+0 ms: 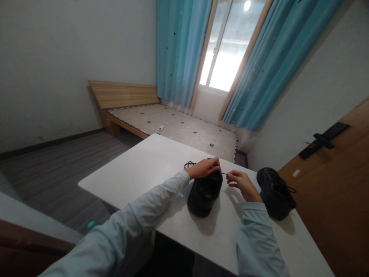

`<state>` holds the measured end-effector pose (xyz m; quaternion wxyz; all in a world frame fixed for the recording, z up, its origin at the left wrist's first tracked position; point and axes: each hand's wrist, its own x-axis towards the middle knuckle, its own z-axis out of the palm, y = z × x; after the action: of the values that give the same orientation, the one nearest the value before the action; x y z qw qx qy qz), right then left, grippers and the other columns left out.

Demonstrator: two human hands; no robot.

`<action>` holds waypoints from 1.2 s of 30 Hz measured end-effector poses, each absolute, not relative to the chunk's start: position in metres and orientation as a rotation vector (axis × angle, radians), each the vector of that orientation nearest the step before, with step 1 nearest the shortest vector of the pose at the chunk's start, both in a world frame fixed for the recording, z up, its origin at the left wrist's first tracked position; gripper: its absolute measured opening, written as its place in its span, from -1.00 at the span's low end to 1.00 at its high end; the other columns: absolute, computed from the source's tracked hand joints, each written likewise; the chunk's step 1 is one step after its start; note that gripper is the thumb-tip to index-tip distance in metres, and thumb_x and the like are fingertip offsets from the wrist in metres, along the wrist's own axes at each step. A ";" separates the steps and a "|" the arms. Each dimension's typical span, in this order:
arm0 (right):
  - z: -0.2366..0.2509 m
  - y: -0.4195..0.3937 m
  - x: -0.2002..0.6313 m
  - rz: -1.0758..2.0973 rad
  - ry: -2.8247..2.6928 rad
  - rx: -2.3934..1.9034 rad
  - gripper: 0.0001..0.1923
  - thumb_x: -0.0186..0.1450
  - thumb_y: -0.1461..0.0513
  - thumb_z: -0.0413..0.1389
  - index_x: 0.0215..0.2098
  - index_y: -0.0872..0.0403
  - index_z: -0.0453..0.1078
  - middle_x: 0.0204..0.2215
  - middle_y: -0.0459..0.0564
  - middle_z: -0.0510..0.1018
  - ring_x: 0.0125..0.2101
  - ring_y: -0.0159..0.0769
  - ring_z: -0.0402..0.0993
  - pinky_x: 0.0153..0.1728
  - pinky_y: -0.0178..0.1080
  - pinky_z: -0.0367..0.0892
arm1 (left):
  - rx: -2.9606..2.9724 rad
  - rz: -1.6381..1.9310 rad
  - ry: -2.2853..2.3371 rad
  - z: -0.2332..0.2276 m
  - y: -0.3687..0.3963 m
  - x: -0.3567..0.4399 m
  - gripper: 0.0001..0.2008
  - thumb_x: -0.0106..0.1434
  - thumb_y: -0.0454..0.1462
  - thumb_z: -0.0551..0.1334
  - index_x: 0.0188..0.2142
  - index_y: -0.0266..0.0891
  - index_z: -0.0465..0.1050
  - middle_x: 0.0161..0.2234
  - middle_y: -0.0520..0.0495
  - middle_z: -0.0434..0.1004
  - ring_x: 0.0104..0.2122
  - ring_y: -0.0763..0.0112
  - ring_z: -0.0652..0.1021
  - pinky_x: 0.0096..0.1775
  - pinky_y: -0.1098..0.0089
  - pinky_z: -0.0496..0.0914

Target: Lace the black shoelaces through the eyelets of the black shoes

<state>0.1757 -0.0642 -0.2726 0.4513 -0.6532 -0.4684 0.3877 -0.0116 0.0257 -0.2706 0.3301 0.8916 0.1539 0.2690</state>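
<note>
Fig.: lacing work at a white desk (138, 169), head view. Black shoe (204, 193) stands near the desk's middle, heel toward the person, w/ the opening facing up so the eyelets are reachable. Left hand (204, 168) rests on the shoe's far end, fingers curled down, steadying it; grip closed on the lace (189, 164), whose loop lies on the desk just beyond. Right hand (241, 184), just right of the shoe, pinches the lace end btw. thumb and forefinger, thread taut. Second black shoe (275, 192) sits apart near the desk's right edge. Bed (178, 129) and blue curtains (184, 50) behind.
</note>
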 end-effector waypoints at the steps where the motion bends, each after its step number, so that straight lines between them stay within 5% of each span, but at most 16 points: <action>1: -0.273 -0.064 0.176 0.967 -1.154 -1.613 -0.72 -0.04 0.07 0.23 -0.61 0.12 0.36 -0.59 -0.07 0.44 -0.55 -0.38 0.37 -0.52 -0.31 0.31 | 2.331 0.698 0.411 -0.271 0.026 -0.011 -0.83 0.33 -0.18 0.04 -0.20 -0.21 0.30 -0.20 -0.05 0.51 -0.18 0.39 0.49 -0.11 0.43 0.30; 10: -0.273 -0.067 0.193 0.911 -0.965 -1.599 -0.74 -0.12 0.12 0.28 -0.63 0.10 0.33 -0.58 -0.07 0.44 -0.59 -0.40 0.37 -0.56 -0.31 0.32 | 2.350 0.690 0.445 -0.271 0.026 -0.012 -0.84 0.33 -0.17 0.05 -0.19 -0.20 0.29 -0.21 -0.04 0.51 -0.19 0.39 0.50 -0.13 0.44 0.30; 22: -0.273 -0.056 0.190 0.370 -0.772 -1.378 -0.68 0.00 0.03 0.23 -0.49 0.07 0.29 -0.50 -0.09 0.45 -0.57 -0.43 0.37 -0.58 -0.33 0.35 | 2.309 0.720 0.414 -0.271 0.025 -0.012 -0.84 0.34 -0.18 0.03 -0.18 -0.19 0.28 -0.20 -0.02 0.54 -0.17 0.40 0.50 -0.11 0.45 0.30; 27: -0.261 -0.057 0.158 0.487 -0.978 -1.177 -0.70 0.14 0.01 0.16 -0.38 0.04 0.25 -0.33 0.01 0.55 -0.49 -0.38 0.45 -0.57 -0.36 0.32 | 2.234 0.850 0.469 -0.274 0.023 -0.012 -0.81 0.32 -0.16 0.07 -0.24 -0.22 0.34 -0.22 -0.02 0.54 -0.22 0.42 0.50 -0.16 0.46 0.32; 36: -0.261 -0.058 0.127 0.529 -1.235 -1.181 -0.75 0.18 0.05 0.15 -0.42 0.07 0.34 -0.52 -0.11 0.48 -0.53 -0.40 0.37 -0.56 -0.35 0.28 | 1.823 1.082 0.465 -0.278 0.027 -0.010 -0.79 0.13 -0.20 0.27 -0.32 -0.33 0.44 -0.35 -0.07 0.56 -0.31 0.41 0.54 -0.19 0.42 0.37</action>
<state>0.1274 -0.0584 -0.2609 0.6260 -0.5148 -0.5385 0.2305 -0.0103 0.0275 -0.2783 0.4666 0.7429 0.1895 0.4409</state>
